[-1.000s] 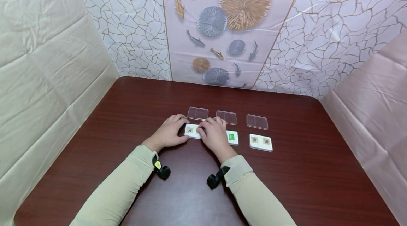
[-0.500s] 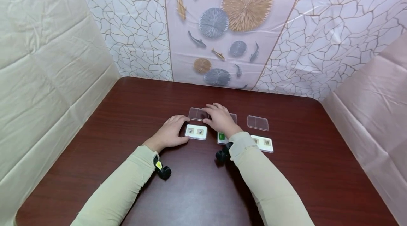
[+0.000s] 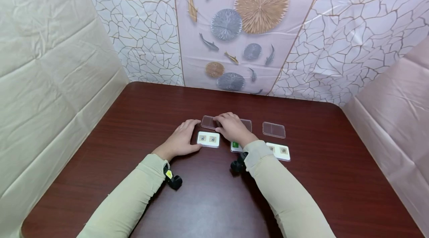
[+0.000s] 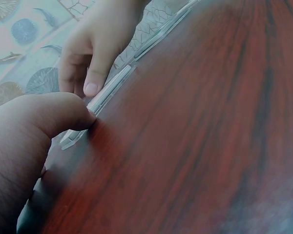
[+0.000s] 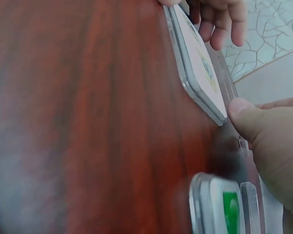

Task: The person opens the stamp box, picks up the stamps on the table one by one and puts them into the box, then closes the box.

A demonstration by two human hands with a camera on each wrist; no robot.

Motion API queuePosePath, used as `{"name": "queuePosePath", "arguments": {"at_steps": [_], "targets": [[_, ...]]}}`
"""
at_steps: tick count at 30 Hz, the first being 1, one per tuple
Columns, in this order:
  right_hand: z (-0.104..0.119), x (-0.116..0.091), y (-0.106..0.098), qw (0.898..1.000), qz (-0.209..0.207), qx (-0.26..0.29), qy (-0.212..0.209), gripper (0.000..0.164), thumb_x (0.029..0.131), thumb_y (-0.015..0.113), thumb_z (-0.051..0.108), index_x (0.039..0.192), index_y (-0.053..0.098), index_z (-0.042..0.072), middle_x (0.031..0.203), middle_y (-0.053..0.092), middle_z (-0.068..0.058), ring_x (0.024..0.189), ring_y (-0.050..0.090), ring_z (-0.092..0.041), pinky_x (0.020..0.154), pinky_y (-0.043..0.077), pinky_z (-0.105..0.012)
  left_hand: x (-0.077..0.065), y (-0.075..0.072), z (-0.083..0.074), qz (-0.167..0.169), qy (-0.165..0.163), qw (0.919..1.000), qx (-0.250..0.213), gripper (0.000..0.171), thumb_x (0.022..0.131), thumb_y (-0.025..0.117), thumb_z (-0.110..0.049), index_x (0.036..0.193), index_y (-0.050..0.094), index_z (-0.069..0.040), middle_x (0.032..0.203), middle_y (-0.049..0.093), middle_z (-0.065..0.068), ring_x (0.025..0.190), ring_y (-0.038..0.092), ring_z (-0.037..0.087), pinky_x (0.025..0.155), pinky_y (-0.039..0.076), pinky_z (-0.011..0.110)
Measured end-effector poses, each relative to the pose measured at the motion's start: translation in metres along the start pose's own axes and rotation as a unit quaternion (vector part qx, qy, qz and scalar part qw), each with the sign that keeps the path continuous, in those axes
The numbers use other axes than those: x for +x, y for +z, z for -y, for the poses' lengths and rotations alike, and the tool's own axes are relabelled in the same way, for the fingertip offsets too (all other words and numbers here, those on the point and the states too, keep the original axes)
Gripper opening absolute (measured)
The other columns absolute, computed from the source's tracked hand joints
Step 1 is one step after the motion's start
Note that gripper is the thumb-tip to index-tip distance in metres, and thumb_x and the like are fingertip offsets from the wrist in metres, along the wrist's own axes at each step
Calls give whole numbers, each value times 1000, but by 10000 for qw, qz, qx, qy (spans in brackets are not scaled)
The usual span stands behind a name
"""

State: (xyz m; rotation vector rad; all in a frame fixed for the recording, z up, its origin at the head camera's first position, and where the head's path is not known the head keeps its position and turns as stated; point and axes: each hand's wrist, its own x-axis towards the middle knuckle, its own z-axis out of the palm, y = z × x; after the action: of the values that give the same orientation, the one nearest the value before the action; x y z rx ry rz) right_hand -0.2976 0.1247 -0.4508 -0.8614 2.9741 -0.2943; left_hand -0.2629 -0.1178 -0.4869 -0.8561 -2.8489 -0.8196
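A flat white case (image 3: 208, 139) bearing two small pictures lies on the table between my hands. My left hand (image 3: 180, 139) is at its left end. In the right wrist view the left thumb touches the case's edge, while the other fingers hang relaxed beyond it. Just behind that case lies a clear plastic lid (image 3: 208, 122). My right hand (image 3: 233, 129) reaches over to the lid's right end and pinches it between thumb and fingers; the exact contact is partly hidden. Under the right wrist, a second white case (image 3: 235, 146) with a green picture is partly covered.
A third white case (image 3: 280, 152) with two pictures lies to the right, partly behind the right sleeve. Two more clear lids, one (image 3: 247, 124) half hidden by the right hand and one (image 3: 274, 130) farther right, lie in the back row on the brown table (image 3: 321, 178).
My right hand has left the leftmost white case and moved back and slightly right to the clear lid behind it. The left hand has stayed by the case.
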Motion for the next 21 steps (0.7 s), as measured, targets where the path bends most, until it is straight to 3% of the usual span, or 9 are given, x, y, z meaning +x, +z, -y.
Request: {"name": "queuePosePath", "arguments": {"at_steps": [6,15,21], "targets": [[5,-18,-2,9984,-3,373,-430,41,101,63,28,139,61,12,139,58,-12,136,45,-32,117,28,-52,0,-1,0,57,2,10000,49,88,81,73,-39,153,34,-7,147,41,16,132,43,34,113,33,52],[13,-37,1,9948,-128,205,-989,38,99,65,29,134,64,12,133,61,-9,130,50,-29,116,30,-49,-1,0,1,152,60,9997,176,76,85,72,-39,149,45,-9,145,42,14,133,42,33,113,32,53],[15,-42,5,9942,-146,119,-1056,37,98,67,31,131,65,15,132,61,-8,127,52,-27,113,34,-47,-2,0,-2,94,182,9996,188,67,84,72,-37,142,54,-9,144,44,14,129,45,33,111,34,54]]}}
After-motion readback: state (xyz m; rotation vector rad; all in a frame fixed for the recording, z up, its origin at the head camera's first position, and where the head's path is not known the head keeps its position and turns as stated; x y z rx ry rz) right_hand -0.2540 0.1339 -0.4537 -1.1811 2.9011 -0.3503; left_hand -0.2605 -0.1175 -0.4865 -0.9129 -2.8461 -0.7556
